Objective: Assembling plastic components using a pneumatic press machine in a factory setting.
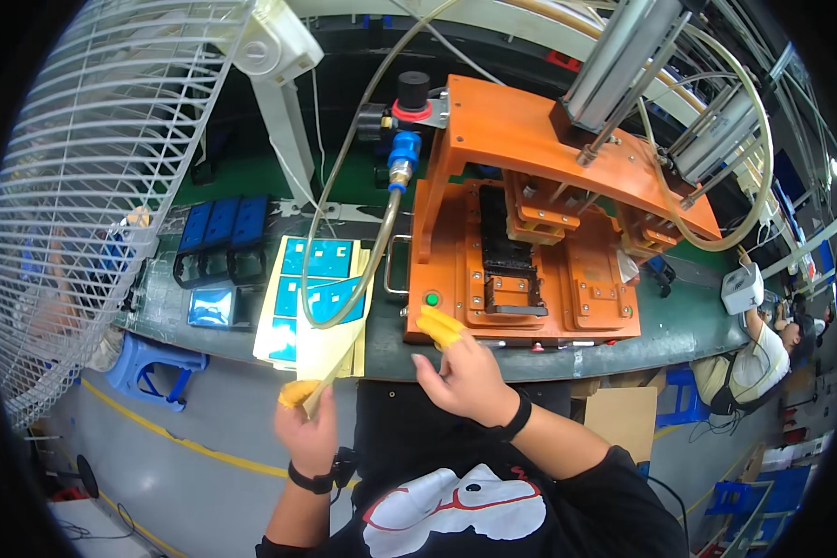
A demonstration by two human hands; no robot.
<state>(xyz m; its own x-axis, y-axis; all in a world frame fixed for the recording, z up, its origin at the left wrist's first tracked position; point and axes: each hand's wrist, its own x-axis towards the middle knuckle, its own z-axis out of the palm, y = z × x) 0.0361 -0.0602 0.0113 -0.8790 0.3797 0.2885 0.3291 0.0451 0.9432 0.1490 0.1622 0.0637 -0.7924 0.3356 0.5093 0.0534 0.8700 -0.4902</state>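
My left hand [309, 432], with a yellow finger cot, is closed at the near edge of the stack and pinches a pale yellow backing sheet [330, 358]. The sheet rises from a stack of pale sheets carrying blue film pieces [319, 258]. My right hand [470, 379] wears yellow finger cots and holds nothing. Its fingers stretch toward the green button [431, 299] on the orange pneumatic press [442, 223], with the thumb apart; whether they touch the press I cannot tell. A black frame-like part [509, 246] lies in the press's left fixture.
Black frames with blue panels [223, 228] and a shiny blue-wrapped block [212, 307] lie on the left of the green bench. A wire fan guard [102, 167] looms at left. An air hose [381, 246] loops over the sheets. A seated person [763, 363] is at far right.
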